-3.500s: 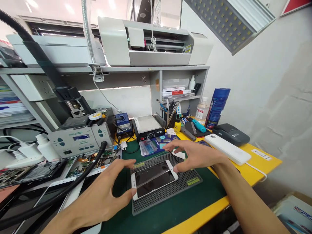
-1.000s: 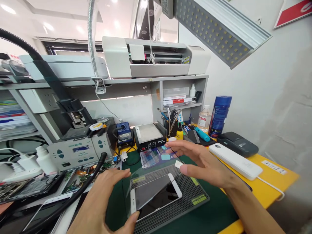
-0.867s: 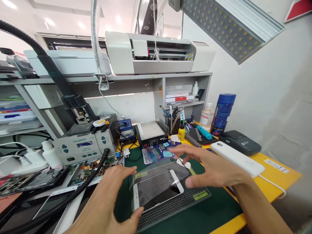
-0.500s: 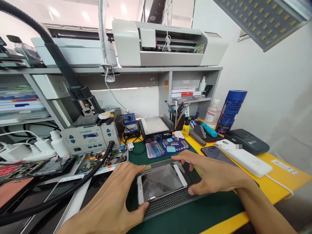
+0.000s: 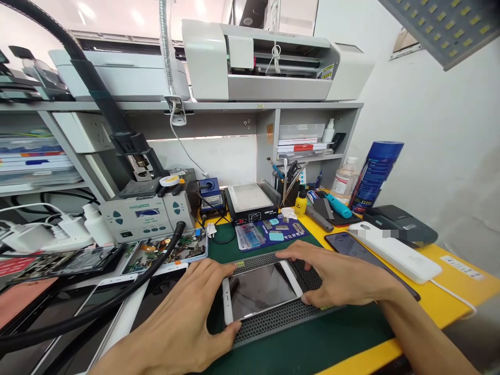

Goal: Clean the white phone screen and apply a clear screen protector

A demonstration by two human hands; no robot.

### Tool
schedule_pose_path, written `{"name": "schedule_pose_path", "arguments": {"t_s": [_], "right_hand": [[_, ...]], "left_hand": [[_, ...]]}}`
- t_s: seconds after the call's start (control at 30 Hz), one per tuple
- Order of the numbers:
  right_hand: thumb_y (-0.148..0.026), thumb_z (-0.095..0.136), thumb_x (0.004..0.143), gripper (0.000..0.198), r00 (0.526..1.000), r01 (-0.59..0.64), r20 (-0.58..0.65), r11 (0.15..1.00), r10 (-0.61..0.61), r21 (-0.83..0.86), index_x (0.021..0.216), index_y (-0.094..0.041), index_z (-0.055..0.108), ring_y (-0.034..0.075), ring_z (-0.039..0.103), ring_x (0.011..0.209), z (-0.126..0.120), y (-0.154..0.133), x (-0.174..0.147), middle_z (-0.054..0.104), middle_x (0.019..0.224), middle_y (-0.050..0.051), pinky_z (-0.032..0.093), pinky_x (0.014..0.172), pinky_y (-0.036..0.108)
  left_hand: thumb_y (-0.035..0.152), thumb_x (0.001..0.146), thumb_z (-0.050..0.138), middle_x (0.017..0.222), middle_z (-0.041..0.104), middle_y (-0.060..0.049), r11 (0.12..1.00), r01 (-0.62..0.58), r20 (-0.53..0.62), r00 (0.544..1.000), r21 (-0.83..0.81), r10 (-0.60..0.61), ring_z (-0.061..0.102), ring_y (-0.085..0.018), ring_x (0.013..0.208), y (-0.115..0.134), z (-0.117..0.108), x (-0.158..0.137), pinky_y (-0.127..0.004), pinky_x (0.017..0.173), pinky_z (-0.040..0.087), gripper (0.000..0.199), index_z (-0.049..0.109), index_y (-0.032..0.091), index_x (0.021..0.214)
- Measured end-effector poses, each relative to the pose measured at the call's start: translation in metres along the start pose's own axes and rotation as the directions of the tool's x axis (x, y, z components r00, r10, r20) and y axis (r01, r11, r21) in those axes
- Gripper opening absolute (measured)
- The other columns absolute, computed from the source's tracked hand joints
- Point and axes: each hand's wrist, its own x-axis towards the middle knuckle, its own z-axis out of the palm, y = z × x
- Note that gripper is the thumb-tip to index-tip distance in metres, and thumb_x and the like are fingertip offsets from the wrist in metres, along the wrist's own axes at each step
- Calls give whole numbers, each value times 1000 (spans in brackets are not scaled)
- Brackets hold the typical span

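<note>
Far side: grey shelving (image 5: 250,106), open compartments. Right: pale wall (image 5: 441,125); tilted LED lamp panel (image 5: 445,26) above. Near right: yellow tabletop (image 5: 437,302).

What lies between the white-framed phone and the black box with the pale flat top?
From phone to box, the head view shows dark grey honeycomb pad, green mat, then a dark blue printed sheet and clear plastic.

A wide white machine (image 5: 277,87) tops the long grey shelf (image 5: 219,107) before me.
Below, a yellow plastic bottle (image 5: 300,204) stands near a low black box (image 5: 253,216); to my right, a tall blue cylinder (image 5: 377,177) rises beside a clear plastic bottle (image 5: 344,181).
</note>
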Motion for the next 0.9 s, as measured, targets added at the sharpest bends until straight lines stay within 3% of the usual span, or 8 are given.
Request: {"name": "schedule_pose_path", "arguments": {"t_s": [0.57, 0.9], "right_hand": [[-33, 70, 73, 66, 1000, -17, 2, 1000, 17, 23, 136, -31, 51, 26, 59, 105, 3, 6, 1, 53, 131, 6, 52, 80, 31], [-29, 69, 71, 64, 999, -33, 33, 999, 34, -19, 133, -26, 54, 26, 58, 105, 1, -3, 4, 53, 129, 7, 51, 85, 32]], "left_hand": [[37, 77, 67, 120, 59, -7, 1000, 11, 24, 1000, -25, -11, 54, -29, 114, 3, -5, 0, -45, 100, 47, 64, 45, 27, 137], [35, 76, 68, 116, 61, -5, 1000, 2, 14, 1000, -13, -1, 56, -28, 111, 4, -5, 1, -44, 96, 49, 55, 52, 28, 128]]}}
